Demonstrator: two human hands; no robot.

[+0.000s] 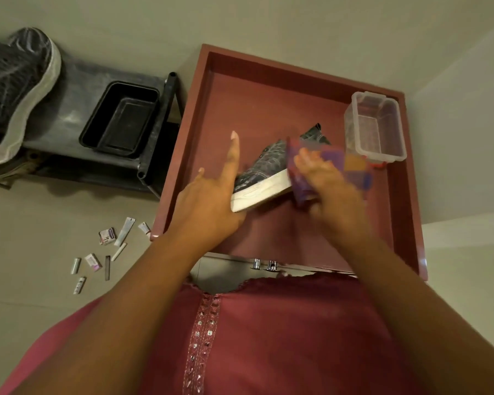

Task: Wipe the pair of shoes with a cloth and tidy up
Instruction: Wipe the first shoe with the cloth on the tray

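A: Shoe (264, 173)?
B: Tilted over the red table (268, 104), sole edge against left hand (208, 206), fingers straight.
A: Right hand (330, 189)?
B: Fingers clamped on purple cloth (325, 166), pressed to shoe. Second shoe (15, 89) on rack (77, 95), well apart.

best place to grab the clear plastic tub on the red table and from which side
Grip the clear plastic tub by its rim, from above. It stands upright and open-topped near the far right corner of the red table, and the rim's lip gives fingers a ledge. The right hand is nearest, but holds the cloth.
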